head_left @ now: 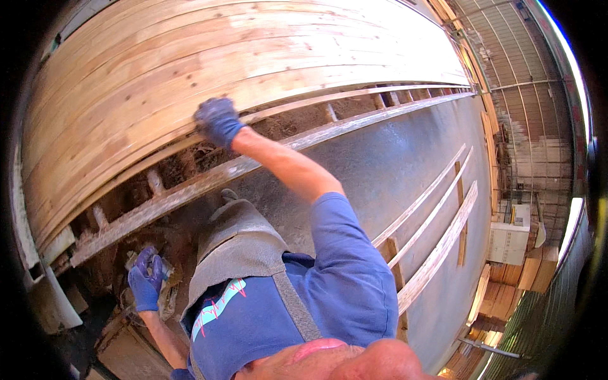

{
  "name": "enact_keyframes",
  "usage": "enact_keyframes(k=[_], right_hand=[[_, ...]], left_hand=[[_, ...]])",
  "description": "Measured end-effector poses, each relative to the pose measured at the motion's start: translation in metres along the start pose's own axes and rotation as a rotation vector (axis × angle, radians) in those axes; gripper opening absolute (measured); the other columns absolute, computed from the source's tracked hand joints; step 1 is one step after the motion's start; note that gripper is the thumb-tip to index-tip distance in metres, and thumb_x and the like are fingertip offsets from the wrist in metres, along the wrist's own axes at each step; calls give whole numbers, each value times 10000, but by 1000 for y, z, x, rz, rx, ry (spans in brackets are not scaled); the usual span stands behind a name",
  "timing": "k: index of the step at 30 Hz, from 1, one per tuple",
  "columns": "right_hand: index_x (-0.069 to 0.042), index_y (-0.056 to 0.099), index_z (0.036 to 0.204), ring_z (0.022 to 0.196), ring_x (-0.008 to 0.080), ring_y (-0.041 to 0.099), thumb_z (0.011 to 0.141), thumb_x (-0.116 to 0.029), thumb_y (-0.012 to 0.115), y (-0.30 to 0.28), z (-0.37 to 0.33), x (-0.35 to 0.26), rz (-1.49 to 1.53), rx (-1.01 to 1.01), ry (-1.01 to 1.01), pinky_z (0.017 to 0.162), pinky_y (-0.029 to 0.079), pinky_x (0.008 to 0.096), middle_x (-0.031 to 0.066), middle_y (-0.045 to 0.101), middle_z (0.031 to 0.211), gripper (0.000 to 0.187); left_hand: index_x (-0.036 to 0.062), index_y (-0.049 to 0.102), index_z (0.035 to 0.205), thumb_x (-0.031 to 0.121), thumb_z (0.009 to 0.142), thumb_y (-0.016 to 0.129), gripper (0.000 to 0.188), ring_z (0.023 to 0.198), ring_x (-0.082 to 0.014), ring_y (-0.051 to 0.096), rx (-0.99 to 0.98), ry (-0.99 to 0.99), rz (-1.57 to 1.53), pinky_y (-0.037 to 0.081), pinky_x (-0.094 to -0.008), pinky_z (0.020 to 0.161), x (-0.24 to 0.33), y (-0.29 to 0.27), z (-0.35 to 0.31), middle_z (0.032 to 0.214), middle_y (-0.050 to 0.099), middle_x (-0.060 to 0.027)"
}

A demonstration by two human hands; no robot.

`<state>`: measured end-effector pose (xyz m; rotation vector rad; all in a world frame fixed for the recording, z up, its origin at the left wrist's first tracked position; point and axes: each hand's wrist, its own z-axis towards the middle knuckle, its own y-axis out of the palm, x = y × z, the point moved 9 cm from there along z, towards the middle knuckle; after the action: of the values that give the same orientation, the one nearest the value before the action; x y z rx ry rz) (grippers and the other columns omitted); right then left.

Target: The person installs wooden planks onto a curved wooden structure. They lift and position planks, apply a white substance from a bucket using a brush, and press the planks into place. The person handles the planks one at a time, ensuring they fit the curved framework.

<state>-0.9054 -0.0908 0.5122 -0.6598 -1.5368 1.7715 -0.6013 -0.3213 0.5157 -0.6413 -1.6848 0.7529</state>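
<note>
A wide row of pale wooden planks [152, 82] lies side by side across the upper part of the view. At its near edge is my right hand [218, 121], in a dark blue glove, its fingers curled closed at the edge plank [297, 106]. Lower left, my left hand [146, 278] wears a blue-purple glove. Its fingers are loosely bent and apart, with nothing visible between them. Behind that hand is a crumpled, pale, dirty object [170, 288] whose kind I cannot make out.
A long worn frame rail [190, 182] with short crosspieces runs before the planks, debris beneath it. To the right, narrow wooden strips [437, 247] lie on the grey floor [354, 152]. Farther right are a white box [506, 243] and stacked timber [500, 301]. A grey apron [244, 240] covers my front.
</note>
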Motion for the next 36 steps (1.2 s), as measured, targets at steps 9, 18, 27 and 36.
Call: enact_keyframes(k=[9,18,27,36], right_hand=[[-159,710,872,919,256,633,748,-282,644,10,29,-67,299,-15,-26,709,470,434,78,668,926,186],[-120,624,848,813,283,626,706,-250,684,-22,-27,-40,342,252,51,677,510,439,105,631,867,201],[-158,682,885,804,296,645,770,-318,697,-10,-85,131,-45,168,334,684,513,431,87,667,846,198],[-145,691,850,816,322,627,757,-326,710,-21,-45,53,143,151,115,698,498,448,99,672,863,205]], left_hand=[[27,619,1176,213,866,652,363,1062,-344,616,71,259,196,467,-405,927,97,11,101,1163,637,-201],[28,500,1331,313,875,633,554,1260,-353,474,373,285,445,374,-440,1044,44,9,152,1371,485,-210],[-6,573,1231,380,869,637,533,1210,-365,518,482,172,551,408,-452,1020,-32,-41,155,1262,565,-241],[-2,604,1180,446,856,593,553,1105,-355,589,519,-8,636,452,-436,969,-33,-91,162,1169,623,-215]])
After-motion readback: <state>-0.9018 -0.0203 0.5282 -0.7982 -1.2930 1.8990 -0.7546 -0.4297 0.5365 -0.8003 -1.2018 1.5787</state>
